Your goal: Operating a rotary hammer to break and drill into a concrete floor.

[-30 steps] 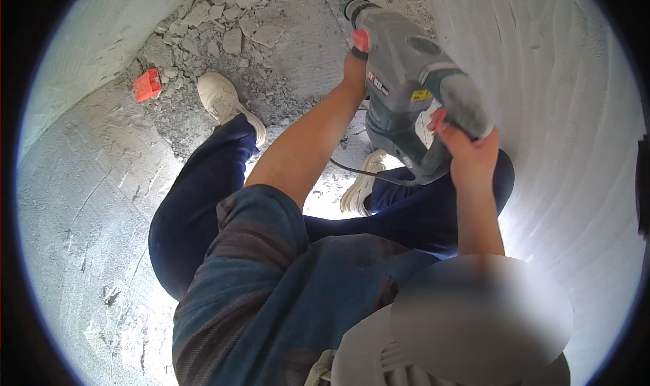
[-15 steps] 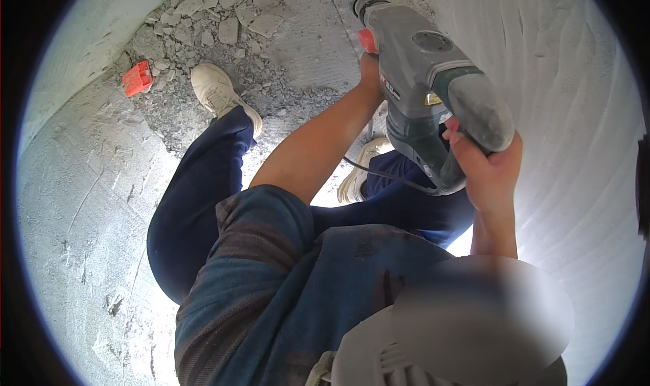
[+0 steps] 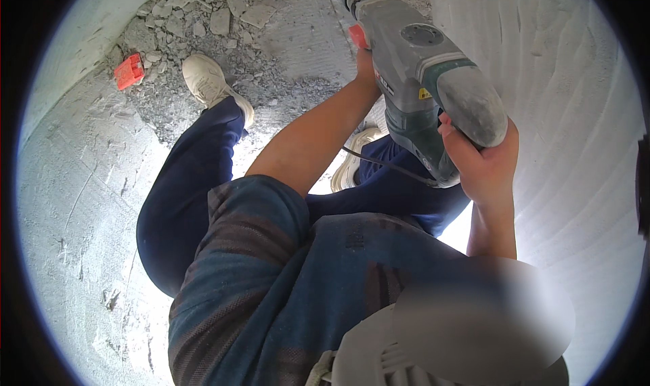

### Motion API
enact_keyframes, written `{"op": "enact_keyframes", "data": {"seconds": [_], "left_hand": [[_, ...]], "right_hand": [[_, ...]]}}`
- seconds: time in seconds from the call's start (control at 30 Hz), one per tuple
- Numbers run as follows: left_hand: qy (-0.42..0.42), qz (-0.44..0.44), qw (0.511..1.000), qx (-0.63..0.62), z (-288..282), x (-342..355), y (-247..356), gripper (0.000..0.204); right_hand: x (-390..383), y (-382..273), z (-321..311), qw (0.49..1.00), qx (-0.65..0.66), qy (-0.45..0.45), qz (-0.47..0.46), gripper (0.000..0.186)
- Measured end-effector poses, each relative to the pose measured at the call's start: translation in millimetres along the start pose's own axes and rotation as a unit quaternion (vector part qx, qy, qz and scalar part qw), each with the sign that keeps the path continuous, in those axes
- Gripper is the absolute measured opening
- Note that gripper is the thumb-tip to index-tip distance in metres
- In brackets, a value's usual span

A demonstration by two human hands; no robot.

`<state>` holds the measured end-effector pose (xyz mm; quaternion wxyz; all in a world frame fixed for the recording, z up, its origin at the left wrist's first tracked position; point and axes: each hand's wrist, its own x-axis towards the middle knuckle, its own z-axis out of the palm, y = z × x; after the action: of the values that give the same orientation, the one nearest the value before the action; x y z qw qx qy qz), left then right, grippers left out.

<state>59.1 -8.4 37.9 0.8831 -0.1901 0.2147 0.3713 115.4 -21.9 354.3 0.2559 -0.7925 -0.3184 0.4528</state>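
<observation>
A dusty grey and dark green rotary hammer slants across the upper right, its bit end toward the far floor. My right hand is closed around its rear handle, with the thumb on the inner side. Near the front, my left hand grips it beside a red part; most of those fingers are hidden behind the tool body. The bit tip reaches the upper edge of the picture, so its contact with the floor is hard to tell. A thin dark cable runs from the handle's base past my leg.
Broken chunks of rubble and grit cover the far left floor. A red box-like piece lies beside my left shoe. A pale, streaked wall rises close on the right. Another pale wall stands at the left.
Tool, hands, legs and rubble all sit slightly farther left and up in the picture. Both hands keep the same hold on the rotary hammer.
</observation>
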Motion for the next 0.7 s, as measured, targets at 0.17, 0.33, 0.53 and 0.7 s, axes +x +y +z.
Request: {"op": "enact_keyframes", "data": {"seconds": [0.17, 0.33, 0.53, 0.7], "left_hand": [[-0.025, -0.012, 0.995, 0.096, 4.1, 10.8, 9.2, 0.044], [-0.050, -0.022, 0.989, 0.135, 14.2, 35.4, 21.2, 0.050], [-0.060, -0.025, 0.989, 0.133, 20.9, 37.7, 38.9, 0.048], [-0.054, -0.035, 0.990, 0.128, 4.4, 37.8, 49.5, 0.046]], "right_hand": [[27.0, -13.5, 3.1, 0.999, -0.029, 0.043, -0.006, 0.010], [67.4, -38.0, -11.4, 0.992, -0.119, -0.011, 0.028, 0.036], [58.4, -54.8, 13.4, 0.996, -0.085, 0.035, -0.005, 0.024], [44.1, -27.6, 35.0, 0.994, -0.094, 0.049, -0.023, 0.042]]}}
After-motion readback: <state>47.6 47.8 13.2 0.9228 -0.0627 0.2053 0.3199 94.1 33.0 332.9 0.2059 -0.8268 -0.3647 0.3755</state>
